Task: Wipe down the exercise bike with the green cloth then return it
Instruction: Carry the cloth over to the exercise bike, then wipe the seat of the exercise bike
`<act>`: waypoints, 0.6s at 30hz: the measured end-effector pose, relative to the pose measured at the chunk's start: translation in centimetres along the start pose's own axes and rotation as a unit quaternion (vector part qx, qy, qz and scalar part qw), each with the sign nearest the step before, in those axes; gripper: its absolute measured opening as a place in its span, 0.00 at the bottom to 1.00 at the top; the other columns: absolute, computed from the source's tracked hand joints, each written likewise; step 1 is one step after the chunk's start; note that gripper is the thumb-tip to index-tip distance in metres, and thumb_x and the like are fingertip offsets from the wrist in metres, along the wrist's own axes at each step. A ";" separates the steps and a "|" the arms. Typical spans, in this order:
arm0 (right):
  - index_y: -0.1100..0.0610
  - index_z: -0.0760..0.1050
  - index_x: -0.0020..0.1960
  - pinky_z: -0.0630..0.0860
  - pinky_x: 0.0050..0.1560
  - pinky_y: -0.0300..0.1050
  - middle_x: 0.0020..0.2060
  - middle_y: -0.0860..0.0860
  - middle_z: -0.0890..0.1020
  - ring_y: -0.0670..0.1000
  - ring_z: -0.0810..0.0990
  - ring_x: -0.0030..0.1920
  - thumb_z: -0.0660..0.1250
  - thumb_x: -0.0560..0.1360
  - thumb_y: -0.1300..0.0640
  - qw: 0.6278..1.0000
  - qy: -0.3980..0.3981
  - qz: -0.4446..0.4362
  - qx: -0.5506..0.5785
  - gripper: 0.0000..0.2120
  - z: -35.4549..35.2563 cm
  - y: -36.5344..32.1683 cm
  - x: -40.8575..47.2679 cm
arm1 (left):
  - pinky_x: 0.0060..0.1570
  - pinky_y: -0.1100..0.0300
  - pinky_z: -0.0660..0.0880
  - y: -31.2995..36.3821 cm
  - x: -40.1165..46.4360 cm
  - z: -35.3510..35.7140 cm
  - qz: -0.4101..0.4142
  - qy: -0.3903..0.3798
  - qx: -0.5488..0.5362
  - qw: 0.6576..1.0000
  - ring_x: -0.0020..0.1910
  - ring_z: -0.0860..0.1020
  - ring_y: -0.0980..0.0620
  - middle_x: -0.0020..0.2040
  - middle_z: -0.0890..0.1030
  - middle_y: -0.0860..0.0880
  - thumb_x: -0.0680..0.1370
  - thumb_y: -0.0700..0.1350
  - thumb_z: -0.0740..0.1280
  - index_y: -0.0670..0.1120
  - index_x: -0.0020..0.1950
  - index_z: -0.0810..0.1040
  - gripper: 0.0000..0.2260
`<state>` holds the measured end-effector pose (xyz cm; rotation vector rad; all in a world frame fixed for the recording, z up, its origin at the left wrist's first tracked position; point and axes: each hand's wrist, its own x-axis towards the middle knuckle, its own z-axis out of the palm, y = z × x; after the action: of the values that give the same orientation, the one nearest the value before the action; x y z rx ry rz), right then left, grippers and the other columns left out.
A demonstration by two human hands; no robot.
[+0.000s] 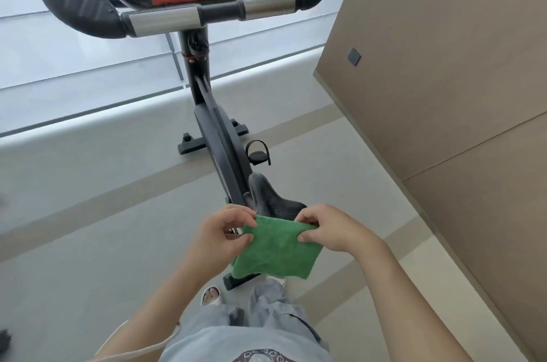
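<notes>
Holding a folded green terry cloth (276, 247) above the black padded saddle (273, 198) of the dark grey exercise bike (207, 113), left hand (223, 231) and right hand (328, 228) each pinching a top corner. Probably readying the cloth; next, pressing it flat against the saddle or handlebars.

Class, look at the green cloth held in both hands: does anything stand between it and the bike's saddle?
Nothing visible does. The folded green microfibre cloth, pinched by the left hand and right hand, hangs in front of the black padded saddle.
</notes>
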<state>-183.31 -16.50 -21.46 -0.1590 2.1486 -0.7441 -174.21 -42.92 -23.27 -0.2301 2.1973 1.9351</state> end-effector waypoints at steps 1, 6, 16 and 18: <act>0.44 0.84 0.48 0.81 0.50 0.44 0.45 0.40 0.88 0.44 0.86 0.48 0.76 0.74 0.58 1.000 -0.005 0.003 -0.012 0.09 -0.6 0.2 1.3 | 0.50 0.58 0.83 -0.8 0.4 0.5 -0.018 0.004 0.000 1.000 0.55 0.85 0.53 0.56 0.84 0.54 0.74 0.26 0.73 0.53 0.42 0.85 0.20; 0.46 0.84 0.52 0.75 0.47 0.41 0.46 0.43 0.85 0.49 0.83 0.49 0.75 0.75 0.61 0.996 0.015 -0.008 -0.092 0.11 -2.0 1.0 7.5 | 0.52 0.58 0.81 -3.5 2.7 2.5 -0.080 0.025 0.025 0.996 0.51 0.84 0.45 0.58 0.83 0.49 0.74 0.26 0.71 0.45 0.45 0.84 0.14; 0.50 0.71 0.77 0.68 0.72 0.58 0.76 0.50 0.71 0.56 0.69 0.75 0.66 0.82 0.51 0.947 0.165 -0.124 -0.244 0.24 3.6 0.7 10.6 | 0.70 0.64 0.66 -6.2 3.5 1.4 -0.112 -0.042 0.238 0.964 0.69 0.75 0.55 0.71 0.76 0.54 0.77 0.39 0.72 0.54 0.60 0.84 0.15; 0.47 0.64 0.82 0.61 0.79 0.62 0.83 0.49 0.62 0.56 0.58 0.82 0.67 0.82 0.44 0.943 0.132 -0.149 -0.266 0.30 6.8 1.2 10.0 | 0.72 0.61 0.68 -6.6 2.9 1.5 -0.120 -0.052 0.238 0.962 0.69 0.75 0.55 0.71 0.76 0.54 0.78 0.40 0.72 0.54 0.61 0.83 0.14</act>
<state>-184.40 -22.15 -32.13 -0.7187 2.5784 -0.3390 -175.31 -42.24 -30.49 -0.2911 2.3538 1.2236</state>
